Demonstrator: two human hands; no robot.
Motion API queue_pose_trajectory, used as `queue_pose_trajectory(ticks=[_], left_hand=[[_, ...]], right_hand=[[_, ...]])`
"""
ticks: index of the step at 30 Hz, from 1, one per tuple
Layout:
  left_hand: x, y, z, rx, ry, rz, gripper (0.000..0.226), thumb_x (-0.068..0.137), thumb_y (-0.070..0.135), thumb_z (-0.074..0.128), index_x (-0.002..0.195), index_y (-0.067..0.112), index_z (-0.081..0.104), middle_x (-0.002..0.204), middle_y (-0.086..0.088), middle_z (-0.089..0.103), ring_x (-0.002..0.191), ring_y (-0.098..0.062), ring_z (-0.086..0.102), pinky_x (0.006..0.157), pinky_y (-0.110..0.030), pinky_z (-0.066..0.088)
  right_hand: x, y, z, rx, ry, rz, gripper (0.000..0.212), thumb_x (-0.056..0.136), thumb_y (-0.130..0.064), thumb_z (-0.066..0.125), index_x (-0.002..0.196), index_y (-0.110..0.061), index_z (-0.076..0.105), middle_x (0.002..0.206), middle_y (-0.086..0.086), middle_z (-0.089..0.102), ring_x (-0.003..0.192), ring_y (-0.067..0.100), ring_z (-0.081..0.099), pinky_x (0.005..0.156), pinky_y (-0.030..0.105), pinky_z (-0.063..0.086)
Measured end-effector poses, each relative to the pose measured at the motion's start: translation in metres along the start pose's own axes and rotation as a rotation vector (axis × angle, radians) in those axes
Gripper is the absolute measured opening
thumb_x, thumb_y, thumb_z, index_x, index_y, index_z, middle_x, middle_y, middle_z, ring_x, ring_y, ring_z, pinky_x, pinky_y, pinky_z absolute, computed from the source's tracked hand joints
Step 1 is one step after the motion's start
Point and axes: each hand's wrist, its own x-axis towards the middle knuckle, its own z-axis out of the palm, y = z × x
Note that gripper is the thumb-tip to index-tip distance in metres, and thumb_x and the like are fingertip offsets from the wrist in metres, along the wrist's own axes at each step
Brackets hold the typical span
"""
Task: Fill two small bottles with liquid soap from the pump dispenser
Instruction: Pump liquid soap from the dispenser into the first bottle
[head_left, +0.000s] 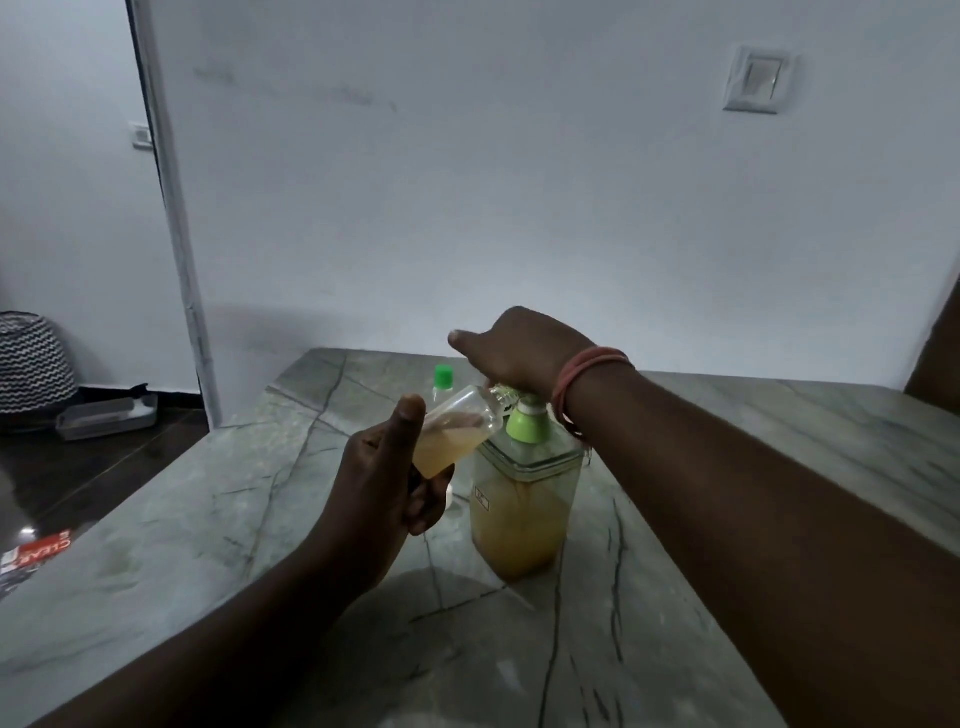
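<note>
Left hand (382, 480) grip curled round tilted small bottle (457, 434), right hand (511, 353) pressed on pump dispenser (524, 499), its grip state unclear

Marble table (727, 499), pump dispenser (522, 514), green-capped bottle (443, 382)

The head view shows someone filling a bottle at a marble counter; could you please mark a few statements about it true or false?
1. The left hand holds the small clear plastic bottle tilted, its mouth toward the pump. True.
2. The right hand rests on the counter. False: it is on top of the green pump head of the square clear soap dispenser.
3. The small bottle is empty. False: it holds amber liquid.
4. A second bottle with a green cap stands behind the held bottle. True.
5. The dispenser lies on its side. False: it stands upright on the grey marble counter.
</note>
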Motion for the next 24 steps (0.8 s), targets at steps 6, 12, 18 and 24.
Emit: queue_pose_trajectory(ticks=[6,12,18,24], left_hand=[[0.0017,-0.0030,-0.0002,-0.018,0.014,0.005,0.109,0.068,0.087,0.071,0.110,-0.014,0.066,0.057,-0.011,0.048,0.039,-0.011,0.036,0.040,-0.021,0.034],[0.0001,0.0008,0.0000,-0.023,0.026,-0.006,0.097,0.065,0.087,0.073,0.107,0.000,0.076,0.057,-0.008,0.051,0.039,-0.010,0.037,0.040,-0.021,0.034],[-0.0001,0.0016,-0.0008,-0.023,0.025,0.004,0.087,0.065,0.087,0.073,0.099,0.007,0.080,0.056,-0.007,0.052,0.040,-0.009,0.035,0.040,-0.020,0.034],[-0.0001,0.0063,0.0023,-0.026,0.027,0.009,0.100,0.062,0.087,0.075,0.108,-0.001,0.075,0.057,-0.009,0.049,0.041,-0.011,0.036,0.040,-0.021,0.033]], right_hand=[[-0.0028,0.0026,-0.0001,-0.055,-0.079,0.022,0.041,0.093,-0.049,0.039,0.095,-0.016,0.062,0.098,0.006,0.063,0.073,0.020,0.051,0.059,0.028,0.032],[0.0003,-0.0040,-0.0031,-0.183,-0.076,-0.001,0.030,0.090,-0.049,0.046,0.095,-0.022,0.058,0.114,0.005,0.064,0.062,0.014,0.045,0.052,0.027,0.031],[0.0013,-0.0020,0.0026,-0.099,-0.032,-0.026,0.039,0.091,-0.053,0.042,0.089,-0.018,0.058,0.109,0.007,0.063,0.075,0.019,0.051,0.060,0.028,0.032],[-0.0052,-0.0043,-0.0066,-0.118,-0.071,-0.038,0.043,0.094,-0.049,0.039,0.101,-0.014,0.063,0.117,0.010,0.062,0.082,0.020,0.051,0.069,0.027,0.034]])
